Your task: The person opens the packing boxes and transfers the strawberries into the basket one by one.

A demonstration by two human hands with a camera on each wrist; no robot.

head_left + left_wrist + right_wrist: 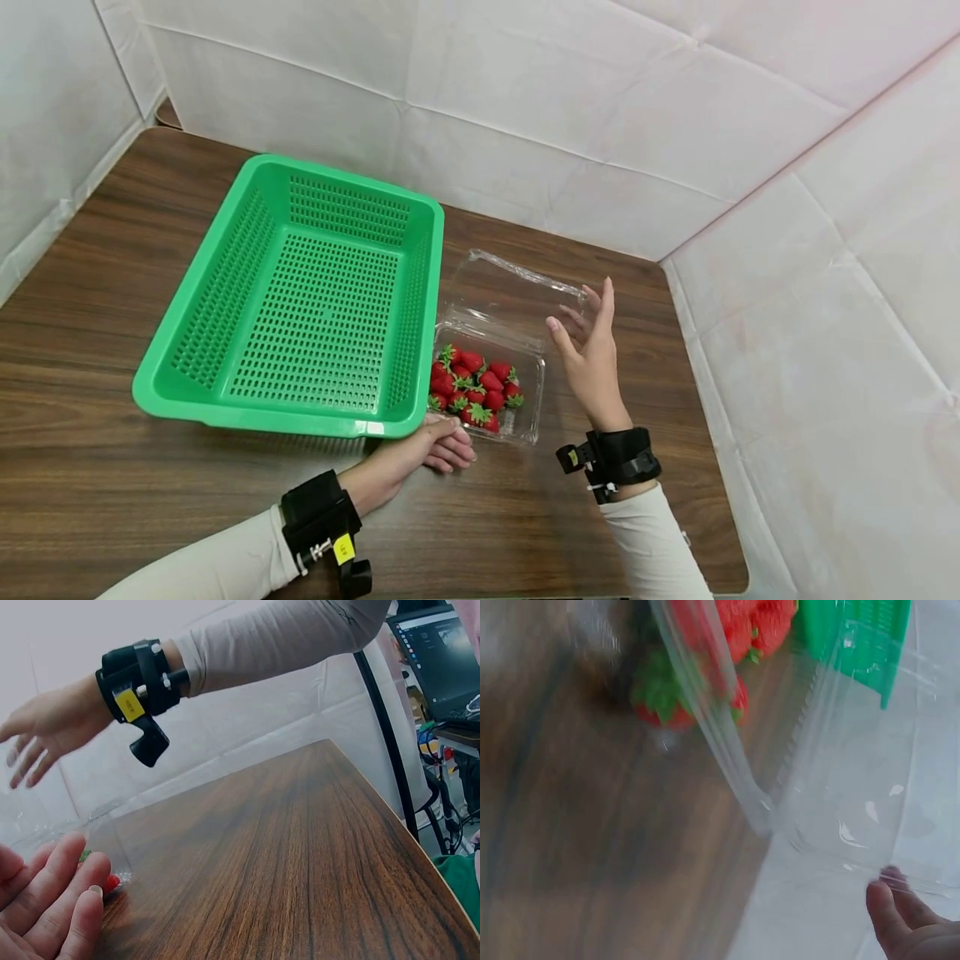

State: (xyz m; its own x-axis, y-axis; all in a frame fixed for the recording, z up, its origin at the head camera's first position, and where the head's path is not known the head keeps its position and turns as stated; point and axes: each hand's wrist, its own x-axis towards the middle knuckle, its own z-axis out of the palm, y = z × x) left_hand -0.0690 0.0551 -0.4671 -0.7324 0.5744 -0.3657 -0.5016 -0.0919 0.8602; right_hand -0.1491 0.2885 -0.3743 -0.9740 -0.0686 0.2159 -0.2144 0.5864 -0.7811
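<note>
basket (pixel 288 423) left of clamshell (pixel 531 408) | strawberries (pixel 477 388) in clamshell | clamshell on table (pixel 510 517)

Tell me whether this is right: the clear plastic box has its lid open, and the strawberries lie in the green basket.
Not quite: the head view shows the strawberries in the clear plastic box, not the green basket. The lid is indeed open.

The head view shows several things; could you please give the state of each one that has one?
Green basket, empty, open at the top
Clear container, uncovered, part full
Container lid, open
Strawberries, red, leafy tops on
Left hand, fingers relaxed, holding nothing visible
Right hand, fingers spread, near the lid's edge; contact unclear
Wrist devices, strapped on
</note>
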